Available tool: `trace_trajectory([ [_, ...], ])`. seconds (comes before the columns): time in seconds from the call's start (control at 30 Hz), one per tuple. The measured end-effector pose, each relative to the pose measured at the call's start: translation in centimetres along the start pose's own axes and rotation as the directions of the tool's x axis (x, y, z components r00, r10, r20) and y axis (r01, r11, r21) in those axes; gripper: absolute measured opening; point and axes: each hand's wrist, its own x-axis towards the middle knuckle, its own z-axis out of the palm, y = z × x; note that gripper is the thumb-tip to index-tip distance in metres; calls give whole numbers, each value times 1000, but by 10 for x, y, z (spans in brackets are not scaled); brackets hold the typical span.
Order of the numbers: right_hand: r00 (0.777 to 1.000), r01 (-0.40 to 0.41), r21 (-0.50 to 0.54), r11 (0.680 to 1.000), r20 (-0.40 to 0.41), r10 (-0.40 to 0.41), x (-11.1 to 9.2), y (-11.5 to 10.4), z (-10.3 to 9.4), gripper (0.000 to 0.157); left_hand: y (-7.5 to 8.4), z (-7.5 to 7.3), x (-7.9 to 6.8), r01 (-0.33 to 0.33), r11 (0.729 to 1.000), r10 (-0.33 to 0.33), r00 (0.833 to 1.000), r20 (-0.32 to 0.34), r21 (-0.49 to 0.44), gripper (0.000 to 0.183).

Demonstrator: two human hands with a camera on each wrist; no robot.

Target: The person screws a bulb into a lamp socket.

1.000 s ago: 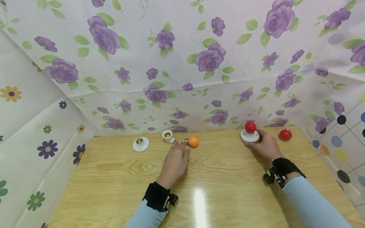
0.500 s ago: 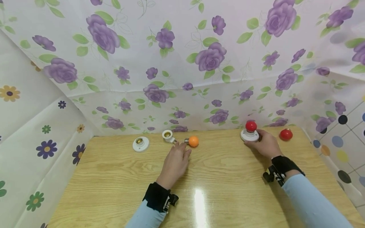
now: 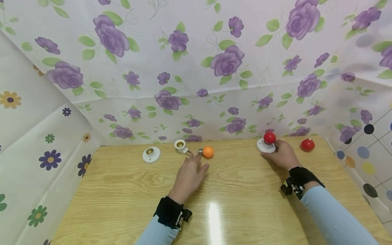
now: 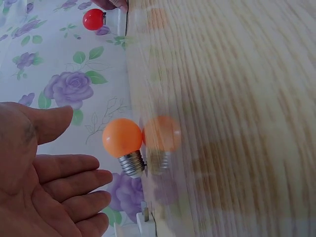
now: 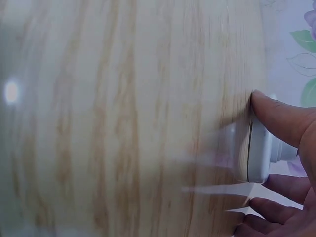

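My right hand (image 3: 282, 154) grips the round white base of a lamp holder (image 5: 259, 153), thumb on one side and fingers on the other. A red bulb (image 3: 269, 137) stands in that holder's socket. Apart from it, my left hand (image 3: 189, 177) holds nothing; its fingers are extended and its thumb is spread, as the left wrist view also shows. Just beyond its fingertips lie an orange bulb (image 4: 122, 139) with a bare metal screw base and a white plug-in lamp holder (image 3: 181, 146) with its prongs toward the bulb.
A second round white lamp holder (image 3: 151, 154) with a bare socket sits at the back left of the wooden table (image 3: 239, 190). Right of my right hand lies a round red object (image 3: 307, 145). A flowered cloth (image 3: 196, 68) rises behind the table's back edge.
My right hand has shifted slightly left along with the lamp holder, and the red bulb now leans a little right over its base. My left thumb has spread away from the fingers.
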Motion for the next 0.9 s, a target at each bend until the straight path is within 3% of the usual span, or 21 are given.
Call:
trace_trajectory([
  [0.23, 1000, -7, 4, 1000, 23, 7, 0, 3, -1, 76, -1, 0, 0, 0, 1000, 0, 1000, 4, 6, 58],
  [0.47, 994, -76, 63, 995, 78, 71, -6, -7, -12, 99, 0, -5, 0, -8, 1000, 8, 999, -33, 4, 56],
  [0.7, 995, -77, 77, 994, 68, 71, -20, -23, -27, 103, -5, -18, 2, 18, 1000, -17, 989, -147, 6, 52],
  [0.9, 992, -109, 107, 988, 74, 101, -34, -37, -33, 107, -14, -27, 7, 80, 997, -80, 958, -275, -12, 57],
])
